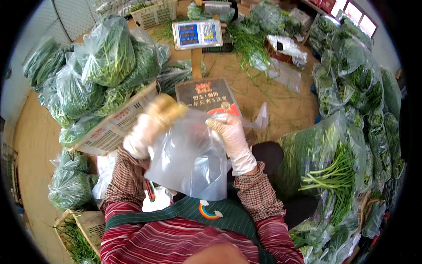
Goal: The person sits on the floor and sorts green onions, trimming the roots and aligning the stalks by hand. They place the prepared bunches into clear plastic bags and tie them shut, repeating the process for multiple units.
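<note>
A clear plastic bag (191, 155) hangs between my gloved hands in front of my apron, and no contents can be made out in it. My right hand (227, 130), in a thin whitish glove with yellowed fingertips, pinches the bag's upper right edge. My left hand (158, 117), gloved the same way, is blurred at the bag's upper left; its exact hold cannot be made out. Just beyond the bag lies the dark printed platform of a weighing scale (206, 94). Its display (197, 34) stands on a post behind the platform.
Bagged greens (107, 52) are heaped on a plastic crate (115, 127) at left. On the right stand a large open bag of long green stalks (306, 158) and stacked bagged vegetables (356, 72). Loose green stalks (247, 43) and a box with plastic bags (286, 49) lie beyond the scale.
</note>
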`<state>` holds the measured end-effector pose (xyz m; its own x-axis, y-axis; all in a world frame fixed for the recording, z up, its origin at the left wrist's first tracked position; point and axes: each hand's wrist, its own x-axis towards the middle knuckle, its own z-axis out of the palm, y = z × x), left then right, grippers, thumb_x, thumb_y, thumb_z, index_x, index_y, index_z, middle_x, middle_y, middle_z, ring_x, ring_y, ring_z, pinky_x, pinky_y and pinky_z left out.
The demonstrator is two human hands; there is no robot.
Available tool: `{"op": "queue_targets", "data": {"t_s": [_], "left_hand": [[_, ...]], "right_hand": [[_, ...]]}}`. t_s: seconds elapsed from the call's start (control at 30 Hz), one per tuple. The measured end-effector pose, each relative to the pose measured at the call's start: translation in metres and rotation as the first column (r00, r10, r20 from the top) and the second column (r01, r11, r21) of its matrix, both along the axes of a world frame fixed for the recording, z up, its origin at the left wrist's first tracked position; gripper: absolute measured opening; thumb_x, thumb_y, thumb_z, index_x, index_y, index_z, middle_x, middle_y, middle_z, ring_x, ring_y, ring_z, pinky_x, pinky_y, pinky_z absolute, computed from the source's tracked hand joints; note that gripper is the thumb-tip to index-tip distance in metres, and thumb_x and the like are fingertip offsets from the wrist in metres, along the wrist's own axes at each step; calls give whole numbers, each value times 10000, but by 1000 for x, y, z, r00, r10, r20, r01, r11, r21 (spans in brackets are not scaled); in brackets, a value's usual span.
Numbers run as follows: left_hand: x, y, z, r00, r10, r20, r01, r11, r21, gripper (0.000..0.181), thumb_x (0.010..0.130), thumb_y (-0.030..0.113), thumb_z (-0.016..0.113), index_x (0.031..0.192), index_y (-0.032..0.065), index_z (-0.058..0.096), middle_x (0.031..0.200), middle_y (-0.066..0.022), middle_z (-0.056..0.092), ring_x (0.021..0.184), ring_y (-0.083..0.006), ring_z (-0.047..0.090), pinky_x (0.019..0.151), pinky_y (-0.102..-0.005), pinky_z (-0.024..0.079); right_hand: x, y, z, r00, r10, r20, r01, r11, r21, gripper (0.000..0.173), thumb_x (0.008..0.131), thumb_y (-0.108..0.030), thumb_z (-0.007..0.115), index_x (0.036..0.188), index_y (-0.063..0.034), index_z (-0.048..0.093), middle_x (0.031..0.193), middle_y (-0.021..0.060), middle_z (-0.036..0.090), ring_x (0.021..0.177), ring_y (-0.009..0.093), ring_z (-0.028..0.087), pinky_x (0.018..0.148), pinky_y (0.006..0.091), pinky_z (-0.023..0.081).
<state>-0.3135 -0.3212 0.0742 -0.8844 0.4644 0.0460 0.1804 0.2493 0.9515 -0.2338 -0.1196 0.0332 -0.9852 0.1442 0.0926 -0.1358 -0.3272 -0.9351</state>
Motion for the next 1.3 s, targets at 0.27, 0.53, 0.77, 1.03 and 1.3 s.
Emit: {"op": "queue_targets", "data": {"t_s": [0.27, 0.53, 0.77, 1.03, 1.3], "left_hand": [[-5, 22, 12, 968, -84, 236, -143, 586, 797, 74, 841, 78, 576, 815, 52, 512, 757, -71, 556, 614, -149, 520, 577, -266, 460], [-86, 16, 54, 988, 100, 119, -154, 551, 820, 100, 839, 36, 524, 767, 84, 474, 671, -47, 558, 480, -53, 385, 422, -190, 326], [-50, 95, 131, 987, -158, 25, 133, 896, 423, 641, 726, 137, 696, 1298, 69, 414, 1121, -56, 497, 991, -130, 489, 788, -232, 429], [-99, 76, -113, 769, -187, -611, -243, 799, -551, 492, 797, 198, 598, 1247, 76, 439, 1096, -84, 543, 978, -161, 538, 826, -285, 445], [21, -63, -373, 804, -594, 36, 420, 524, -741, 340, 875, 302, 485, 1060, 48, 615, 936, -77, 654, 906, -199, 608, 795, -331, 460]], "right_hand": [[9, 98, 26, 913, -384, -137, 267, 311, 912, 272, 791, -282, 646, 716, -21, 624, 603, 111, 564, 588, 224, 556, 526, 379, 411], [35, 204, 52, 826, -538, -167, 111, -136, 984, 941, 573, -445, 782, 1281, 31, 385, 1146, 243, 528, 1047, 388, 511, 902, 414, 415], [-48, 152, 153, 801, -470, -372, 303, -218, 928, 297, 900, -215, 470, 1124, -48, 570, 1044, 142, 614, 940, 247, 593, 861, 327, 466], [19, 126, 242, 810, -241, -535, 544, 648, 533, 274, 879, -186, 496, 1046, -10, 624, 901, 94, 650, 831, 154, 602, 773, 267, 475], [6, 231, 222, 724, -266, -636, 663, 15, 749, 236, 867, -158, 480, 1008, -20, 609, 961, 123, 627, 929, 259, 590, 806, 354, 477]]}}
